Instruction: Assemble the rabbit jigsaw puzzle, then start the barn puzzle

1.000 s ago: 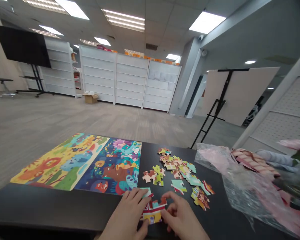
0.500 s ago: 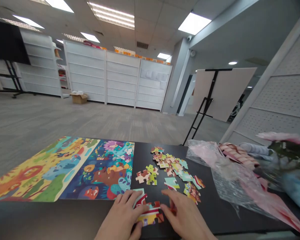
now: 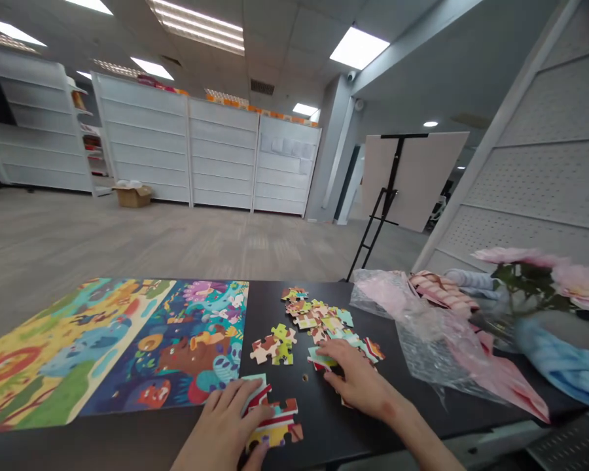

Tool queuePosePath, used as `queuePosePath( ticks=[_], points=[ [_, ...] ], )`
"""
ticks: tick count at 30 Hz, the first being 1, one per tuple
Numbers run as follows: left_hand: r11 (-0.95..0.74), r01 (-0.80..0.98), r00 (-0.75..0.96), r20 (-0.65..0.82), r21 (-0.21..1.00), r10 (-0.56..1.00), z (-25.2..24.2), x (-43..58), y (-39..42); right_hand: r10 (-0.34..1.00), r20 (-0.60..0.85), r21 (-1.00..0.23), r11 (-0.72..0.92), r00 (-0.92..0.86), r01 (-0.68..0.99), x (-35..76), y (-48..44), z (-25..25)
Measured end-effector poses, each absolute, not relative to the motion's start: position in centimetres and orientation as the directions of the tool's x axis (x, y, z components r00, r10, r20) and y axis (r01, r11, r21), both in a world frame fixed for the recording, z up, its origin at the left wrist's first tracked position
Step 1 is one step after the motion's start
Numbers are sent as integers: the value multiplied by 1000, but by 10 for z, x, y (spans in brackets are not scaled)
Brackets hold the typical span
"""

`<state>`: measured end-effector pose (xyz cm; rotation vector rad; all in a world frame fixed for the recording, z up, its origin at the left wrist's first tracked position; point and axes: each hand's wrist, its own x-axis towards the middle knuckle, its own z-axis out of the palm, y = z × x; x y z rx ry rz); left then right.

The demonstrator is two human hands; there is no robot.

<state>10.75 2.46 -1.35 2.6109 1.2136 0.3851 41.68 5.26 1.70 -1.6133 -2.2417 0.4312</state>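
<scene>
My left hand lies open and flat, steadying the joined jigsaw pieces on the black table, a firm base for seating pieces, while my right hand covers a teal-edged piece beside the loose pile, its grip impossible to tell.

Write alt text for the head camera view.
On a black table, the left hand rests on a joined jigsaw cluster while the right hand touches a loose pile of pieces, beside a colourful puzzle picture.
</scene>
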Motion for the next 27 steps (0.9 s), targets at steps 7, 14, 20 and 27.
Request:
queuePosePath(
  ticks=[7, 14, 20, 27],
  points=[
    [-648, 685, 629, 179, 333, 757, -12, 105, 24, 935, 58, -445, 339, -351, 829, 407, 53, 30],
    [-662, 674, 622, 231, 328, 748, -13, 105, 22, 906, 76, -530, 390, -416, 753, 391, 31, 37],
    [-639, 697, 604, 213, 327, 768, -8, 106, 20, 891, 32, -546, 395, -453, 739, 375, 14, 29],
    [-667, 675, 627, 231, 316, 744, -17, 103, 23, 891, 110, -527, 428, -440, 734, 376, 22, 25]
  ],
)
